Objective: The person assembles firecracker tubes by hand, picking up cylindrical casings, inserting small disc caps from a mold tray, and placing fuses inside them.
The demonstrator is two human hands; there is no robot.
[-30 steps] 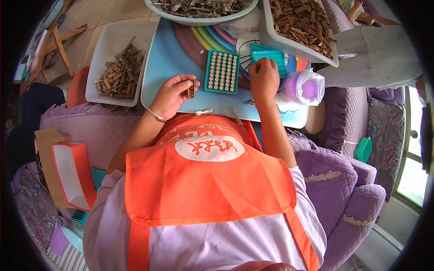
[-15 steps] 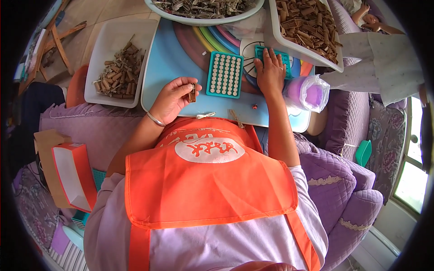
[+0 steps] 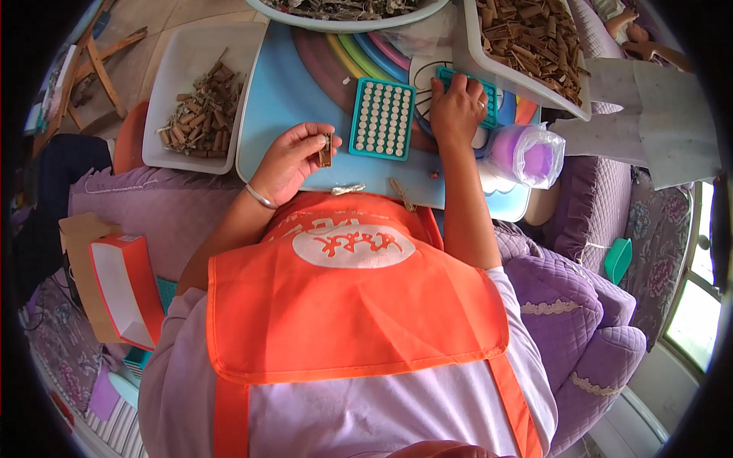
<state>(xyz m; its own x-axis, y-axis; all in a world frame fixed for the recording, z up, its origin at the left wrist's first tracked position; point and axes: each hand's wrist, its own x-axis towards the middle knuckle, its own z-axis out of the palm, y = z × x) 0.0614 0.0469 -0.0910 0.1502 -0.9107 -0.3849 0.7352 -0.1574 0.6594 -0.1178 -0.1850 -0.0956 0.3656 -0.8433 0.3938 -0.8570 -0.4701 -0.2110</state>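
Observation:
Between the thumb and fingers of my left hand (image 3: 289, 159) is a short brown bark-like piece (image 3: 326, 153), upright, with a pale bit near its top. My right hand (image 3: 456, 114) lies over a teal tray (image 3: 490, 107), its fingers curled down onto it. Whatever is under those fingertips is hidden. Between my hands sits another teal tray (image 3: 378, 155) with rows of round white discs. Near the table's front edge are a small white bundle (image 3: 348, 189) and a thin tan twisted strand (image 3: 400, 194).
A white bin (image 3: 163, 99) of brown rolls stands left. At the back are a basin (image 3: 366, 24) of greyish scraps and, to its right, a white bin (image 3: 527, 96) of brown pieces. A plastic-lined purple container (image 3: 528, 156) stands at the blue table's (image 3: 286, 99) right edge.
The fingers of my right hand, stretched flat over the teal tray before, are now curled. My left hand keeps its hold on the brown piece. The view has shifted slightly.

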